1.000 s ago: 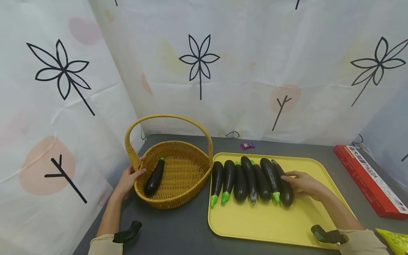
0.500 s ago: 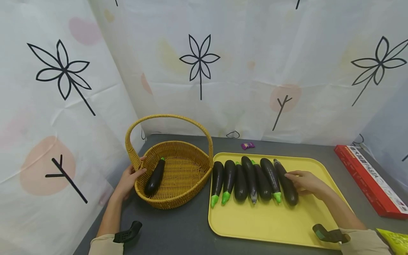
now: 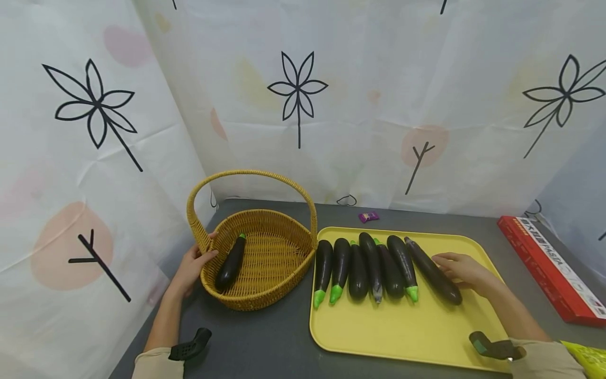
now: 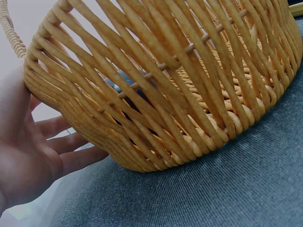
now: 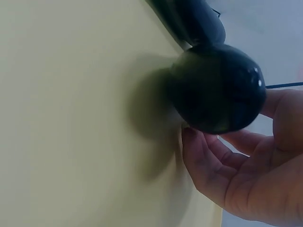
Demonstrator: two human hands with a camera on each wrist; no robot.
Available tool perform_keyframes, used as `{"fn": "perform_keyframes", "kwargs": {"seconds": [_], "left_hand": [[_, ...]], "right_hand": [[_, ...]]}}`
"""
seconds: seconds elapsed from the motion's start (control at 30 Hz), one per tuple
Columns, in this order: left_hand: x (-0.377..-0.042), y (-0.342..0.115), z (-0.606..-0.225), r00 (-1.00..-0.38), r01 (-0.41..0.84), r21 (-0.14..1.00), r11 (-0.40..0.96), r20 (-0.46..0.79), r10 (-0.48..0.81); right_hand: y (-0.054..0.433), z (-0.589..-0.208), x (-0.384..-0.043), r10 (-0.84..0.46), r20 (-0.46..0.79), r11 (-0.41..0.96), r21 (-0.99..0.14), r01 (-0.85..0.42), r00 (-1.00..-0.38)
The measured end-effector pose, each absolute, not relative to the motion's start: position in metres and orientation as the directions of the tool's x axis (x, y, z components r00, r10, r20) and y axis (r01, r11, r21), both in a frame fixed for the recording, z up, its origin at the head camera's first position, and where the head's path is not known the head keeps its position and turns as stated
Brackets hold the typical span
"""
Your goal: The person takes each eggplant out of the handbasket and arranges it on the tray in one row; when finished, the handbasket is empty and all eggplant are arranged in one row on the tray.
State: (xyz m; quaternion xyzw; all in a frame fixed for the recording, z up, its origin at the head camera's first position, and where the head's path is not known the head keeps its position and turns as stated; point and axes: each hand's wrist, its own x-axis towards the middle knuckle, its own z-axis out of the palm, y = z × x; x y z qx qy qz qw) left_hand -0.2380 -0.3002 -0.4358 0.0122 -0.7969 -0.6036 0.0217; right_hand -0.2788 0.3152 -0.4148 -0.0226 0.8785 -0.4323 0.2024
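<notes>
My left hand (image 3: 189,268) holds the left side of a wicker basket (image 3: 279,292) near the foot of its tall handle. In the left wrist view, the thumb lies at the basket's rim and the fingers (image 4: 78,158) reach along its outside. One dark eggplant (image 3: 230,266) lies inside the basket. On the right, my right hand (image 3: 466,271) grips the rightmost eggplant (image 3: 433,271) on the yellow tray (image 3: 379,331). This eggplant slants, its lower end swung away from the row. The right wrist view shows its round end (image 5: 218,90), with fingertips curled at its underside.
Several more eggplants (image 3: 358,271) lie side by side on the tray's left half, some with green stem ends. A small purple packet (image 3: 369,216) sits behind the tray. A red pasta box (image 3: 544,268) and a yellow-green bag (image 3: 587,358) are at the right.
My right hand has moved right, drawing the rightmost eggplant's lower end away from its neighbours, so it slants more. The left hand and basket have stayed in place.
</notes>
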Motion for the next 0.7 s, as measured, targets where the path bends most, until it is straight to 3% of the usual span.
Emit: {"fn": "perform_keyframes", "kwargs": {"seconds": [0.33,0.7], "left_hand": [[-0.238,-0.301,-0.436,-0.998,0.018,0.962,0.272,0.032,-0.049],[-0.237,-0.3,-0.436,-0.998,0.026,0.961,0.277,0.041,-0.05]], "right_hand": [[0.326,-0.401,-0.278,-0.236,-0.302,0.556,-0.822,0.126,-0.924],[0.319,-0.38,-0.279,-0.41,-0.221,0.347,-0.935,0.073,-0.885]]}}
